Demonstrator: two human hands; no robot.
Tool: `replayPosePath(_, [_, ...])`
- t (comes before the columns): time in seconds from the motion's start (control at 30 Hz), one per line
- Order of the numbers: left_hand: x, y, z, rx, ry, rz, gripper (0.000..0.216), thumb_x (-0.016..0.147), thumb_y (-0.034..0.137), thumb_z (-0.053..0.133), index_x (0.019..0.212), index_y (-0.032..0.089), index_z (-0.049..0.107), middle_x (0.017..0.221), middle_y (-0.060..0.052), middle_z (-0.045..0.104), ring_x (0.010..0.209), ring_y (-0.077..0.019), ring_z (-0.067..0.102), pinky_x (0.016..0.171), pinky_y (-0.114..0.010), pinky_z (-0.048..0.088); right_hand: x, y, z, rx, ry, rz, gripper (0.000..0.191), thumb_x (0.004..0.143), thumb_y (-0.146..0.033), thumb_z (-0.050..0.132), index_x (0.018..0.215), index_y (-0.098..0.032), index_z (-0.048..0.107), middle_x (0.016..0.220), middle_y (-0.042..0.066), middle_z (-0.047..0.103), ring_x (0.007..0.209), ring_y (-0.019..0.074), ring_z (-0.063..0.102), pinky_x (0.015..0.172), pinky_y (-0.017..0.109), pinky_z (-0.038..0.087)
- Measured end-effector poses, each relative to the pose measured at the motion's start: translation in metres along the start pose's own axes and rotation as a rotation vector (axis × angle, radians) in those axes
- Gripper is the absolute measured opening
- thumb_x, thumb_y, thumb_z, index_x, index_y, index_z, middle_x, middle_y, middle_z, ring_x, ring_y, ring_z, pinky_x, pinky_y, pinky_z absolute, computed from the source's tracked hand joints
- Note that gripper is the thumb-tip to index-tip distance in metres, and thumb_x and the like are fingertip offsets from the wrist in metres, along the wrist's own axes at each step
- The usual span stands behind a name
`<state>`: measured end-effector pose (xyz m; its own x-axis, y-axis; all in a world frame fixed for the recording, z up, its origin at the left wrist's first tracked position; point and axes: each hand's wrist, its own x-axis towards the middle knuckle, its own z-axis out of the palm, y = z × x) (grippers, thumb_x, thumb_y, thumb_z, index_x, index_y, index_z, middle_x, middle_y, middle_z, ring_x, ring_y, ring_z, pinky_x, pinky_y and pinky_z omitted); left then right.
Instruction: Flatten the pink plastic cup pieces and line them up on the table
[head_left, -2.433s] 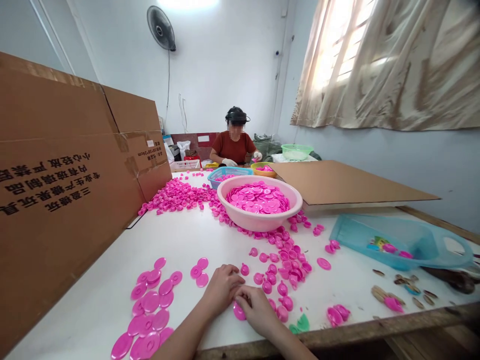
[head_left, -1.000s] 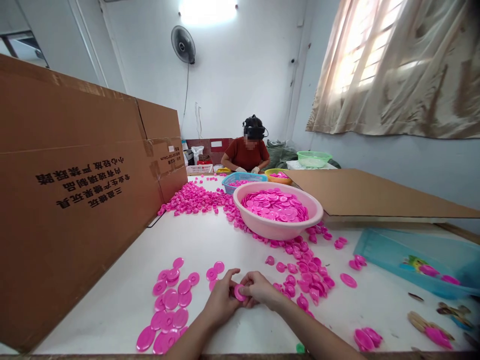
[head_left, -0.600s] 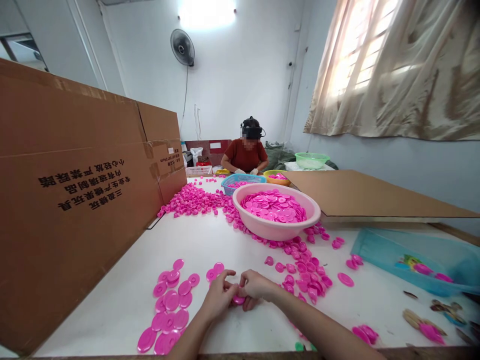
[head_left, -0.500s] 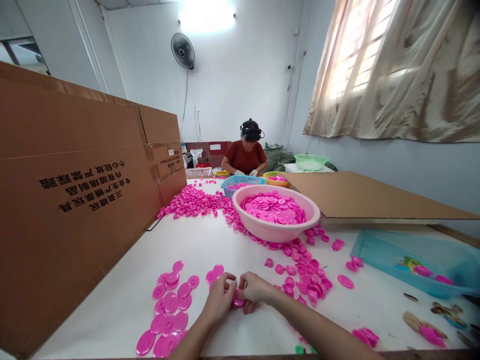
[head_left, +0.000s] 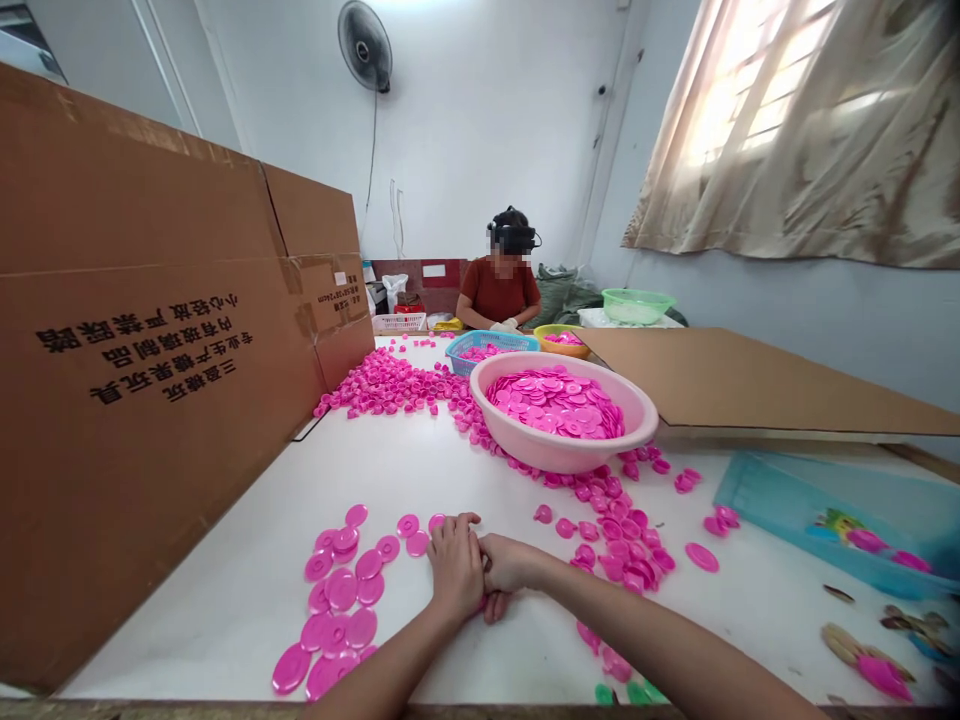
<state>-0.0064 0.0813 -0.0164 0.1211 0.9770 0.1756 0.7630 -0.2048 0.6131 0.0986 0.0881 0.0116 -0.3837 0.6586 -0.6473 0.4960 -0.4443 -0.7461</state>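
My left hand (head_left: 455, 565) and my right hand (head_left: 508, 570) are pressed together low on the white table (head_left: 405, 470), fingers curled around a small pink plastic piece that is now almost hidden between them. Flat pink discs (head_left: 341, 590) lie in a loose group just left of my left hand. Small pink caps (head_left: 615, 535) are scattered right of my right hand. A pink basin (head_left: 562, 452) full of pink discs stands farther back.
A tall cardboard sheet (head_left: 150, 350) walls off the left side. A flat cardboard sheet (head_left: 750, 385) lies at the right, a blue tray (head_left: 757, 495) below it. A person in a red shirt (head_left: 499, 290) works at the far end beside a blue basket (head_left: 487, 345).
My hands have closed tighter over the pink piece, which showed between the fingers before and is now nearly covered. The view has shifted slightly downward and left.
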Motion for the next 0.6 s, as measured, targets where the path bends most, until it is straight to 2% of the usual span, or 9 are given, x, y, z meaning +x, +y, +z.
replayPosePath(0.2, [0.001, 0.005, -0.003, -0.088, 0.036, 0.047, 0.027, 0.084, 0.028, 0.026, 0.092, 0.02, 0.051, 0.095, -0.005, 0.054, 0.092, -0.0204, 0.042, 0.08, -0.036, 0.03, 0.002, 0.016, 0.012, 0.042, 0.183, -0.158, 0.03, 0.074, -0.003, 0.033, 0.101, -0.011, 0.044, 0.036, -0.005, 0.05, 0.037, 0.0124, 0.056, 0.04, 0.019, 0.045])
replayPosePath(0.3, [-0.004, 0.018, -0.02, -0.216, -0.029, 0.029, 0.034, 0.085, 0.034, 0.022, 0.082, 0.017, 0.052, 0.082, -0.005, 0.056, 0.08, -0.0178, 0.048, 0.073, -0.031, 0.036, -0.007, 0.014, 0.022, 0.005, 0.261, -0.273, 0.03, 0.073, -0.003, 0.036, 0.1, -0.011, 0.046, 0.043, -0.004, 0.053, 0.041, 0.0111, 0.056, 0.043, 0.018, 0.045])
replayPosePath(0.33, [-0.01, 0.02, -0.031, -0.279, -0.069, 0.018, 0.038, 0.085, 0.038, 0.02, 0.079, 0.017, 0.052, 0.078, -0.004, 0.056, 0.075, -0.0168, 0.05, 0.069, -0.03, 0.038, -0.012, 0.009, 0.028, -0.002, 0.25, -0.327, 0.029, 0.072, -0.004, 0.037, 0.099, -0.011, 0.047, 0.046, -0.003, 0.055, 0.043, 0.0111, 0.057, 0.044, 0.018, 0.045])
replayPosePath(0.4, [-0.03, 0.015, -0.063, -0.377, -0.153, 0.033, 0.042, 0.085, 0.044, 0.021, 0.077, 0.017, 0.052, 0.073, -0.004, 0.057, 0.068, -0.0158, 0.052, 0.063, -0.027, 0.04, -0.024, -0.004, 0.043, -0.013, 0.104, -0.447, 0.026, 0.074, -0.008, 0.039, 0.098, -0.011, 0.049, 0.058, 0.0, 0.059, 0.049, 0.0111, 0.059, 0.049, 0.02, 0.047])
replayPosePath(0.47, [-0.06, -0.007, -0.105, -0.353, -0.161, 0.045, 0.036, 0.082, 0.049, 0.03, 0.083, 0.02, 0.052, 0.07, -0.001, 0.058, 0.064, -0.0153, 0.053, 0.059, -0.026, 0.042, -0.033, -0.019, 0.057, -0.065, -0.09, -0.553, 0.028, 0.076, -0.016, 0.042, 0.103, -0.013, 0.049, 0.073, 0.004, 0.062, 0.059, 0.0124, 0.061, 0.056, 0.023, 0.048])
replayPosePath(0.5, [-0.078, -0.024, -0.127, -0.286, -0.119, 0.014, 0.031, 0.079, 0.05, 0.036, 0.088, 0.024, 0.052, 0.065, 0.002, 0.057, 0.059, -0.0148, 0.053, 0.056, -0.025, 0.042, -0.036, -0.025, 0.062, -0.126, -0.116, -0.609, 0.031, 0.076, -0.02, 0.046, 0.107, -0.015, 0.048, 0.082, 0.006, 0.062, 0.067, 0.0139, 0.062, 0.061, 0.026, 0.048])
replayPosePath(0.53, [-0.095, -0.043, -0.149, -0.188, -0.022, -0.052, 0.029, 0.077, 0.051, 0.041, 0.092, 0.029, 0.051, 0.06, 0.004, 0.055, 0.055, -0.0142, 0.051, 0.053, -0.025, 0.042, -0.036, -0.031, 0.066, -0.208, -0.074, -0.668, 0.037, 0.075, -0.024, 0.049, 0.111, -0.017, 0.046, 0.095, 0.008, 0.06, 0.079, 0.0163, 0.061, 0.069, 0.029, 0.048])
replayPosePath(0.57, [-0.112, -0.063, -0.17, -0.1, 0.085, -0.119, 0.028, 0.075, 0.052, 0.043, 0.092, 0.032, 0.05, 0.054, 0.006, 0.051, 0.049, -0.0136, 0.049, 0.05, -0.025, 0.042, -0.033, -0.034, 0.068, -0.306, 0.025, -0.719, 0.044, 0.074, -0.026, 0.052, 0.116, -0.019, 0.043, 0.107, 0.01, 0.055, 0.093, 0.0192, 0.056, 0.078, 0.032, 0.045])
replayPosePath(0.6, [-0.128, -0.082, -0.188, -0.064, 0.099, -0.125, 0.025, 0.076, 0.053, 0.04, 0.092, 0.036, 0.049, 0.052, 0.007, 0.049, 0.045, -0.0133, 0.047, 0.048, -0.025, 0.042, -0.028, -0.036, 0.069, -0.416, 0.142, -0.75, 0.049, 0.073, -0.026, 0.054, 0.121, -0.021, 0.04, 0.119, 0.011, 0.048, 0.106, 0.0222, 0.047, 0.086, 0.036, 0.039])
